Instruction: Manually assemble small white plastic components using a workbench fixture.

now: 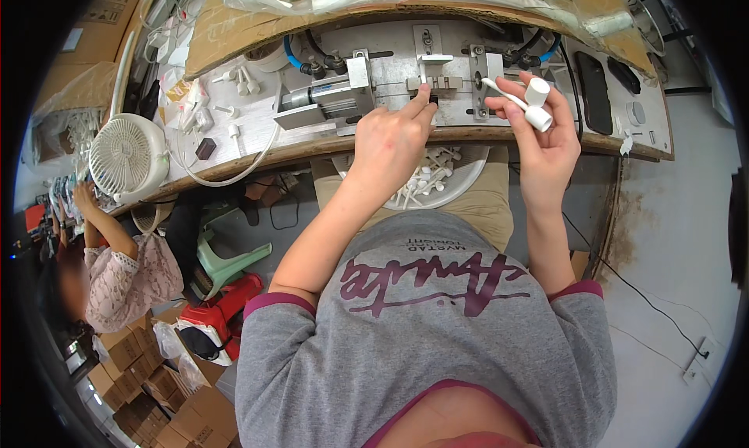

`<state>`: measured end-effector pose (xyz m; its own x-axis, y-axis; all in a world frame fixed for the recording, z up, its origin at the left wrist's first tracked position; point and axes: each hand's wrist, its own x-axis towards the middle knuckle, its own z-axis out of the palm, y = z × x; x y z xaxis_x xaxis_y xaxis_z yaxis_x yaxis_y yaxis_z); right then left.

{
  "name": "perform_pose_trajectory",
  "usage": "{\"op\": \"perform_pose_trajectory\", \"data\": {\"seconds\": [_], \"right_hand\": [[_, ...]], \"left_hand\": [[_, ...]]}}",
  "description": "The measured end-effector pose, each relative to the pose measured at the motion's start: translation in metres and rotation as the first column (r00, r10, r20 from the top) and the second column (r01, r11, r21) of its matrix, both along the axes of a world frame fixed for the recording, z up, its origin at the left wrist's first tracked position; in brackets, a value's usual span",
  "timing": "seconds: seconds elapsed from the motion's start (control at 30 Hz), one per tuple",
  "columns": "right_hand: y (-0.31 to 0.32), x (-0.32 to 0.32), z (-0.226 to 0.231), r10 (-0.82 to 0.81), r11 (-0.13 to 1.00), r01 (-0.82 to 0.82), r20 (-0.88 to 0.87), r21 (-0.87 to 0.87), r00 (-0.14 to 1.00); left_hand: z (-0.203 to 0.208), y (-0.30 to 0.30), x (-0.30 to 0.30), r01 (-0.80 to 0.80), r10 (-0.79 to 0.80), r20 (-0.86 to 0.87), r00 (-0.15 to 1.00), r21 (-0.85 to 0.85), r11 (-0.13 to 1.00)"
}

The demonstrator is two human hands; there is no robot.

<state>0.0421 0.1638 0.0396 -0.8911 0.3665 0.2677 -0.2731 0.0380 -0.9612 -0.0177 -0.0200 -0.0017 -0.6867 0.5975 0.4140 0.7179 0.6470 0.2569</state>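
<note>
My left hand [392, 138] reaches to the metal clamping fixture [446, 82] in the middle of the bench. Its fingers are drawn together at the lower end of a slim white plastic stem [424, 72], which stands at the fixture; the fingertips partly hide it. To the right, my right hand [546, 140] is raised with bent fingers around white plastic rods with cylindrical heads [537, 117]. Two heads show, and one rod points left toward the right-hand metal bracket [479, 81]. Below the bench edge, a bowl [470, 184] of similar white pieces rests on my lap.
A metal cylinder assembly [320, 97] stands left of the fixture, with blue air hoses [292, 54] behind. A white fan [129, 158] and loose white parts [246, 80] lie farther left. Phones [594, 93] lie at right. Another person [129, 280] sits at far left.
</note>
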Motion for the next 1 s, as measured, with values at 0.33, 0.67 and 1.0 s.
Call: {"op": "perform_pose_trajectory", "data": {"seconds": [0.33,0.67,1.0], "right_hand": [[-0.020,-0.004,-0.021,0.074,0.642,0.204,-0.324,0.739,0.943],[-0.022,-0.007,-0.027,0.087,0.637,0.140,-0.252,0.758,0.964],[0.004,-0.012,-0.022,-0.031,0.582,0.305,-0.355,0.754,0.934]], "left_hand": [[0.039,0.011,0.024,-0.198,-0.357,0.573,0.738,0.690,0.697],[0.029,0.003,0.030,-0.351,-0.441,0.640,0.629,0.740,0.573],[-0.007,-0.007,0.016,-0.004,-0.015,0.067,0.998,0.273,0.962]]}}
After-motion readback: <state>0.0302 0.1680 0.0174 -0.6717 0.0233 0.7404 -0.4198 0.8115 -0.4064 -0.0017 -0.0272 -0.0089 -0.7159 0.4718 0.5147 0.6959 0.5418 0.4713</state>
